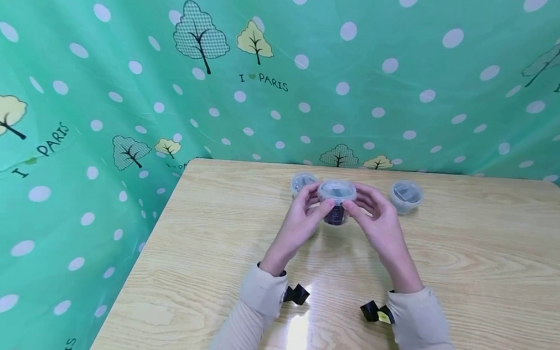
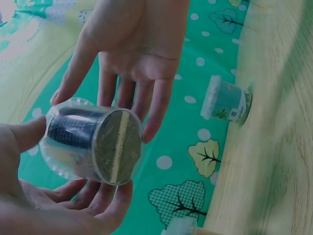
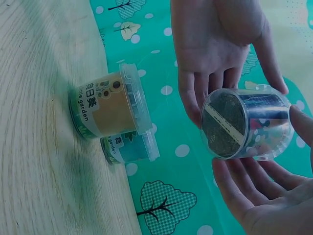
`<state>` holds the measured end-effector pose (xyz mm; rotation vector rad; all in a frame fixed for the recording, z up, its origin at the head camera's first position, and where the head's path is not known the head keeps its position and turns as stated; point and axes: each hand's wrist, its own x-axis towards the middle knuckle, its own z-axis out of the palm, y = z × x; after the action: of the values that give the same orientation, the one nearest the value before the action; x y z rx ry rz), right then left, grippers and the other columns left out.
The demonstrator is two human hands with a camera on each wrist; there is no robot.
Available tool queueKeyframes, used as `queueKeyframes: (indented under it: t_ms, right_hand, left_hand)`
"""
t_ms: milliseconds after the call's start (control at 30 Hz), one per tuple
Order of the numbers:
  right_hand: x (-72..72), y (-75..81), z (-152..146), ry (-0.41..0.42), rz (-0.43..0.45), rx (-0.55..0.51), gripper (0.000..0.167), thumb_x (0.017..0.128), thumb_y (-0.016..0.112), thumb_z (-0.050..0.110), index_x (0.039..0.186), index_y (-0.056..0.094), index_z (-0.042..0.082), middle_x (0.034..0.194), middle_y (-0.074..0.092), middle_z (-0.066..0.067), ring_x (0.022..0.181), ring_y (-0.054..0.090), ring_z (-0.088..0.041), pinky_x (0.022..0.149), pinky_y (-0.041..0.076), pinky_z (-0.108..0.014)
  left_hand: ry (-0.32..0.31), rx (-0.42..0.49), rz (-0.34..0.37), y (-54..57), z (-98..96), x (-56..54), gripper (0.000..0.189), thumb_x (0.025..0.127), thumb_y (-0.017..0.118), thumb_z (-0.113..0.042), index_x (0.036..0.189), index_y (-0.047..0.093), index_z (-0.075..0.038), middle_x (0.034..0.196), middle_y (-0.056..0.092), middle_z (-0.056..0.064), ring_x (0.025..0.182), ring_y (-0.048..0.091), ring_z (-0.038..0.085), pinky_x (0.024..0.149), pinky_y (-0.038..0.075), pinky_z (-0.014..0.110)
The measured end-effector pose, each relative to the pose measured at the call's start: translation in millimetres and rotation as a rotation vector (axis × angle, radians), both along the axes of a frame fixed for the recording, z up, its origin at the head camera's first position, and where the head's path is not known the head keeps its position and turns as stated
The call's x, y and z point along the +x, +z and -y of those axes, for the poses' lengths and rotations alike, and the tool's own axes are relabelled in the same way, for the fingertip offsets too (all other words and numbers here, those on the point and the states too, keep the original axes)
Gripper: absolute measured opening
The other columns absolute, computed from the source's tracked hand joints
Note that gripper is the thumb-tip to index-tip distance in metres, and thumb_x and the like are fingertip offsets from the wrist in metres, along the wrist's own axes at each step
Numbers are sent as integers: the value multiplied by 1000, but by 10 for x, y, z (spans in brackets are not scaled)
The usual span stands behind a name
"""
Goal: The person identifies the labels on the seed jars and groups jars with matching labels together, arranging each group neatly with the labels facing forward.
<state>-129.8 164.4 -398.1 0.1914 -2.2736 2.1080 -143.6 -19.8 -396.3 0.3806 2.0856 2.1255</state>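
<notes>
Both hands hold one clear lidded plastic cup (image 1: 336,201) just above the wooden table (image 1: 451,279), near its far edge. The cup (image 2: 90,144) is tipped, so its dark base with a pale strip (image 3: 222,125) faces the wrist cameras. My left hand (image 1: 309,211) grips it from the left, thumb on one side and fingers (image 2: 110,203) curled under it. My right hand (image 1: 374,214) takes it from the right, with its thumb (image 3: 301,122) on the wall and its fingers (image 3: 234,188) beneath. Each hand's fingers show behind the cup in the other wrist's view.
Two more lidded cups stand on the table behind the hands, one at the left (image 1: 303,183) and one at the right (image 1: 406,196). A green spotted cloth (image 1: 116,99) hangs behind and along the left. Black straps (image 1: 296,294) sit at both wrists.
</notes>
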Motion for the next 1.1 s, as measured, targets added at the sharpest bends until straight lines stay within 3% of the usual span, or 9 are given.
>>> queueKeyframes:
  t_ms: [233, 500, 667, 1100]
  right_hand:
    - [-13, 7, -23, 23, 8, 13, 55, 95, 68, 22, 142, 47, 3, 136, 55, -13, 119, 54, -15, 99, 47, -15]
    - [0, 14, -58, 55, 21, 7, 53, 98, 64, 22, 144, 44, 3, 141, 52, -14, 123, 52, -14, 101, 46, -15]
    - [1, 21, -71, 69, 17, -17, 52, 99, 62, 21, 143, 45, 2, 140, 52, -16, 122, 53, -14, 98, 49, -17]
    - [-2, 12, -64, 116, -11, -25, 51, 102, 57, 19, 147, 42, 1, 143, 51, -25, 117, 58, -5, 97, 51, -19]
  left_hand:
    - [-53, -4, -32, 3, 11, -11, 53, 102, 55, -15, 148, 34, 2, 142, 47, 23, 131, 49, 32, 109, 46, 34]
    - [-101, 13, -4, 16, 85, -13, 51, 103, 51, -16, 149, 34, -2, 144, 46, 21, 134, 47, 32, 112, 42, 41]
    - [-135, 20, -23, 21, 125, -19, 49, 104, 49, -16, 149, 35, -2, 144, 44, 21, 134, 46, 33, 113, 41, 42]
    - [-151, 39, -32, 11, 150, -26, 47, 105, 47, -18, 148, 38, -2, 144, 47, 19, 136, 46, 28, 116, 38, 38]
